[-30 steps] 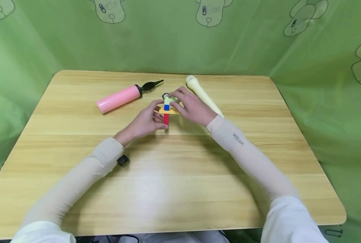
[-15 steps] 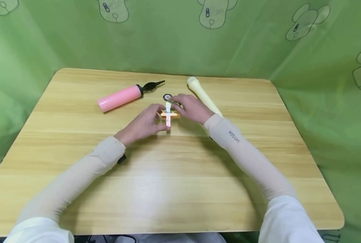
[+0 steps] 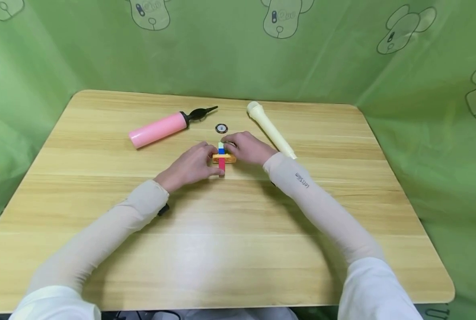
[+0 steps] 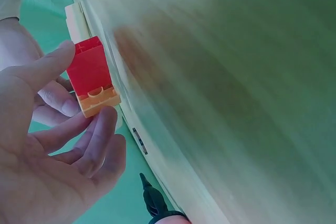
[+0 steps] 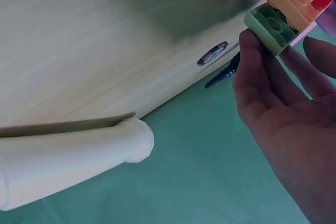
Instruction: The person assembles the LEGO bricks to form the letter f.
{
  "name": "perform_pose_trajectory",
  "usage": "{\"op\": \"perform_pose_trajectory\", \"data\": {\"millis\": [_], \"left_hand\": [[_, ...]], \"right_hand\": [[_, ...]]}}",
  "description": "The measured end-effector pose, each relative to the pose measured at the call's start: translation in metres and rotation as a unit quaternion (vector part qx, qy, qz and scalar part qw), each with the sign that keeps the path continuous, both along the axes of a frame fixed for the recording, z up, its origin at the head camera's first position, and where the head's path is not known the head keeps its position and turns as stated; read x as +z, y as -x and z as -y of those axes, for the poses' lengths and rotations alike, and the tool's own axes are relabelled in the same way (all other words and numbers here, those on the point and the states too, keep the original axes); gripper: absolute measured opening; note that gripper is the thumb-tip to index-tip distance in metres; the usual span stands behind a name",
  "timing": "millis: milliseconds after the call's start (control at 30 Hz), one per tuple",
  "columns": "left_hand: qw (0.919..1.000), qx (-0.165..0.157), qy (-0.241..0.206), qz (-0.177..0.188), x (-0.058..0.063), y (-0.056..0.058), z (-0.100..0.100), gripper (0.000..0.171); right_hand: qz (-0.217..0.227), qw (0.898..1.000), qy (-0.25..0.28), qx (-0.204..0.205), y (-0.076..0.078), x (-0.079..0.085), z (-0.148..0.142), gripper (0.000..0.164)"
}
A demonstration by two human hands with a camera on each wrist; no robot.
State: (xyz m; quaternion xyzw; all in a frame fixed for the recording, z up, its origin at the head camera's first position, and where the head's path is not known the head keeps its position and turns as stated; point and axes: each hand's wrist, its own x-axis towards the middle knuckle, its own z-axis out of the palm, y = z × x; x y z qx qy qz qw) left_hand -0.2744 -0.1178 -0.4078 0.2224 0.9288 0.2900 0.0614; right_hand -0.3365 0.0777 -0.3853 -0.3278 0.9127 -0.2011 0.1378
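Between my two hands is a small stack of toy building bricks. Nearest me is a red brick (image 3: 221, 165), crossed by an orange brick (image 3: 231, 158), with a blue brick (image 3: 221, 151) and a light green brick (image 3: 221, 145) beyond. My left hand (image 3: 187, 165) pinches the stack, its thumb on the red brick (image 4: 90, 69) and a fingertip at the orange brick (image 4: 100, 103). My right hand (image 3: 252, 148) grips the far end, fingers at the green brick (image 5: 270, 29). Its fingers partly cover that end in the head view.
A round dark-rimmed chip (image 3: 221, 128) lies just beyond the hands. To the left is a pink hand pump (image 3: 159, 130) with a black nozzle. A cream toy microphone (image 3: 271, 129) lies to the right, near my right wrist. Green cloth (image 3: 214, 58) hangs behind the wooden table (image 3: 206, 266).
Both hands have brought the brick stack a little toward me and lower in view. The round chip, partly covered before, now shows whole. Pump and microphone stay put.
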Motion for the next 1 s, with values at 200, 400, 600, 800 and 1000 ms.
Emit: {"op": "perform_pose_trajectory", "data": {"millis": [200,400,600,800,1000], "left_hand": [[1.0,-0.004,0.005,0.003,-0.001,-0.001,-0.001,0.059],[0.9999,-0.008,0.007,0.002,-0.003,-0.002,0.0,0.06],[0.9999,-0.014,0.0,0.005,-0.003,-0.003,0.001,0.058],[0.9998,-0.014,-0.002,0.013,-0.004,-0.005,0.001,0.062],[0.9998,-0.013,-0.005,0.016,-0.004,-0.005,0.001,0.064]], "right_hand": [[0.007,1.0,-0.007,0.004,-0.002,-0.003,0.0,0.034],[0.003,1.0,-0.013,0.004,-0.003,-0.007,0.001,0.035],[0.003,1.0,-0.012,-0.003,-0.003,-0.01,0.003,0.035],[0.0,1.0,-0.007,-0.007,-0.005,-0.013,0.002,0.035],[-0.002,1.0,0.0,-0.015,-0.006,-0.014,0.0,0.035]]}}
